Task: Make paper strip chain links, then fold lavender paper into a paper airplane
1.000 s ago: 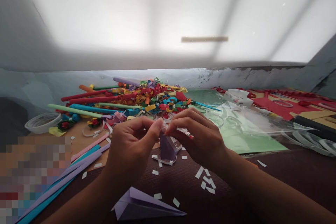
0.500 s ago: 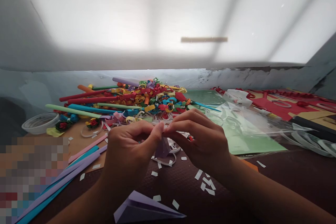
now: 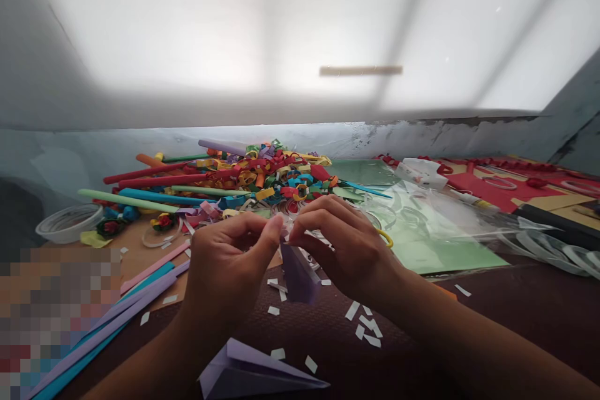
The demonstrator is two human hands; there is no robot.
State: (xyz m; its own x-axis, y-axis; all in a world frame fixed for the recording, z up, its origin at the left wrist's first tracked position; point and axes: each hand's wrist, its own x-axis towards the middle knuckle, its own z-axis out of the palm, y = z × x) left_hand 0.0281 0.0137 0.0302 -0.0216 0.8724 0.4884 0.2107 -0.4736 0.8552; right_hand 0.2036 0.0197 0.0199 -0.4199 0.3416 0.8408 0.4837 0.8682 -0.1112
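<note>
Both hands meet near the middle of the view, thumbs and forefingers pinched close together. A folded purple paper piece [image 3: 299, 275] hangs below the fingertips, its top hidden by them. My left hand [image 3: 234, 256] is closed at the paper's upper end. My right hand [image 3: 344, 244] is closed too, its fingertips at the same top end. On the dark table [image 3: 412, 350] nearer me lies another folded purple paper [image 3: 257, 369], pointed to the right. Small white scraps [image 3: 370, 325] are scattered around it.
Behind the hands is a heap of coloured paper curls and rolled sticks [image 3: 262, 175]. A tape roll [image 3: 68, 223] stands at left. Long purple and blue strips [image 3: 131, 300] lie at front left. At right are a green sheet [image 3: 435, 244], clear plastic and red paper [image 3: 497, 190].
The purple paper at my fingertips now hangs lower and shows more of its length. My right hand has shifted slightly left. A yellow loop shows beside my right wrist.
</note>
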